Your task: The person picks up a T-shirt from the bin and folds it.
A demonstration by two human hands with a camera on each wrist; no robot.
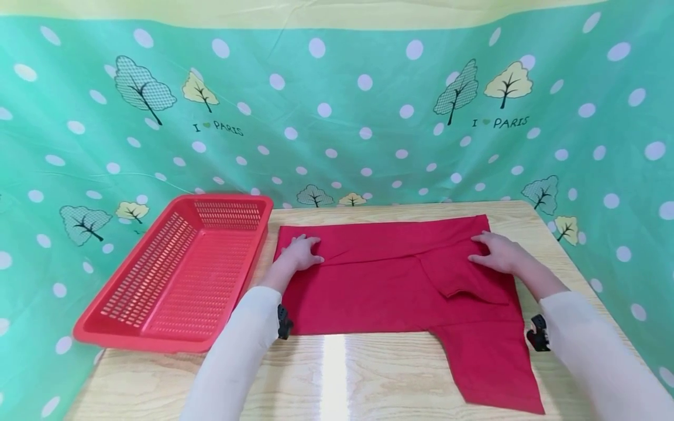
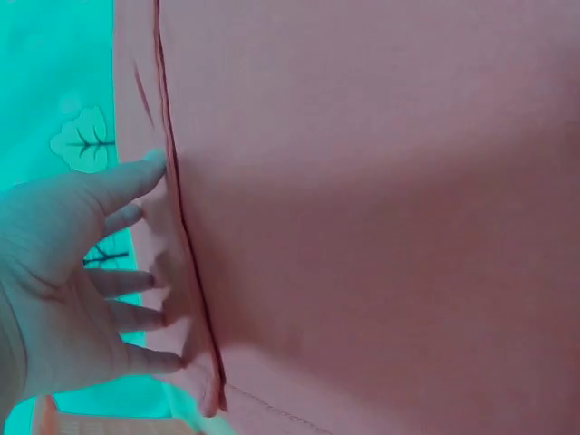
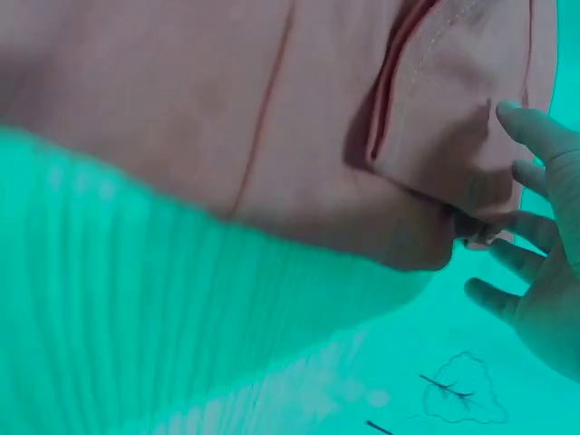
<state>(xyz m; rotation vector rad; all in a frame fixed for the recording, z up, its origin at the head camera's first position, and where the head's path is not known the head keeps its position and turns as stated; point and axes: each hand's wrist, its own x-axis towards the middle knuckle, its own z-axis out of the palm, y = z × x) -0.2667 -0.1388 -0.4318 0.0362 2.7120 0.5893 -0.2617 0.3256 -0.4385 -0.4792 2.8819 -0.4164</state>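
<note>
A red short-sleeved shirt [image 1: 363, 298] lies sideways on the table, one long side folded inward over the body. The folded-over sleeve [image 1: 463, 272] rests on top at the right, while the other sleeve [image 1: 495, 368] extends toward the near edge. My left hand [image 1: 301, 252] touches the folded strip near the shirt's left end, its fingers spread on the cloth in the left wrist view. At the right end, my right hand [image 1: 497, 252] is at the folded sleeve with fingers apart. In the right wrist view its fingertips [image 3: 509, 111] meet the cloth's edge.
A red plastic basket [image 1: 260, 234] with slotted walls stands left of the shirt, close to my left forearm. Behind the wooden table [image 1: 389, 374] hangs a green dotted curtain [image 1: 347, 140] printed with trees. Black wrist cameras [image 1: 284, 323] sit on both sleeves.
</note>
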